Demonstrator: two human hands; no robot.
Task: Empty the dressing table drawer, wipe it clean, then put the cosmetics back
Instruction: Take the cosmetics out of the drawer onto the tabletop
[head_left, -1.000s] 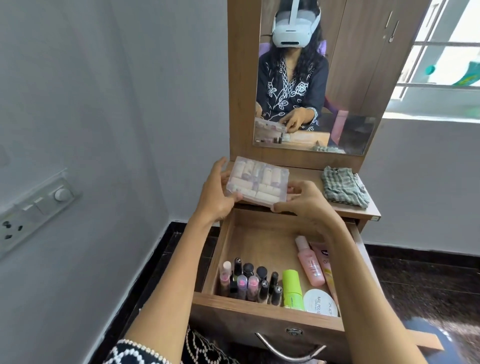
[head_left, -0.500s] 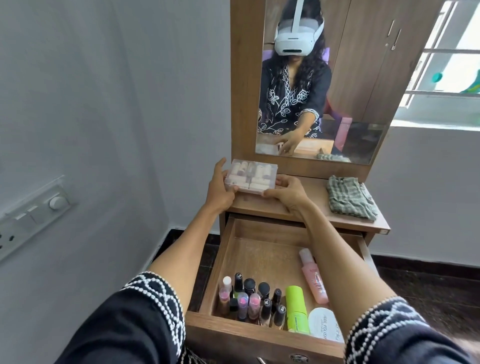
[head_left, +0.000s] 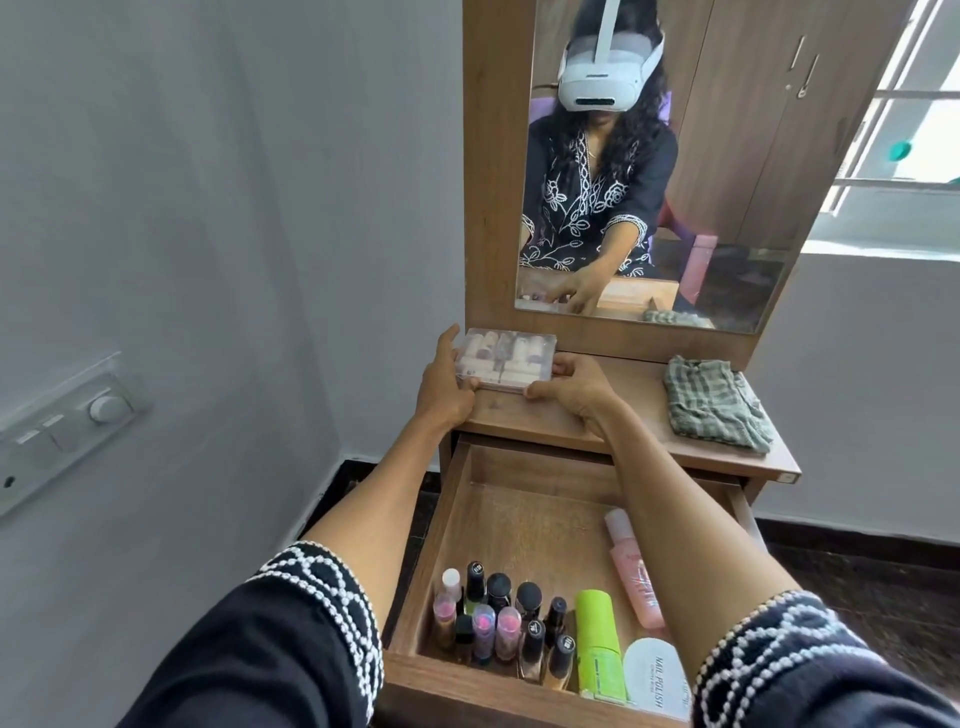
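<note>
Both of your hands were on the clear plastic box (head_left: 503, 362), which lay flat at the back left of the dressing table top (head_left: 613, 415), close under the mirror (head_left: 665, 171). Your left hand (head_left: 444, 387) gripped its left end with the thumb along the near edge, and your right hand (head_left: 574, 389) pinched the near right corner. Whether the box already rested fully on the wood or hung just above it could not be made out, as your fingers hid its near edge. Its long side ran left to right, parallel to the mirror, with the lid facing up; the pale rolls inside were blurred.

Your right forearm crossed the open drawer (head_left: 519, 519) and covered part of the pink bottle (head_left: 631, 577), which lay on its side with its cap toward the back. Below it, the white round tin (head_left: 655, 675) was cut off by your sleeve. A green tube (head_left: 597, 639) lay with its long axis front to back, beside a cluster of nail polish bottles (head_left: 498, 623) standing upright in the front left corner. A folded checked cloth (head_left: 714, 402) sat on the right of the top.
</note>
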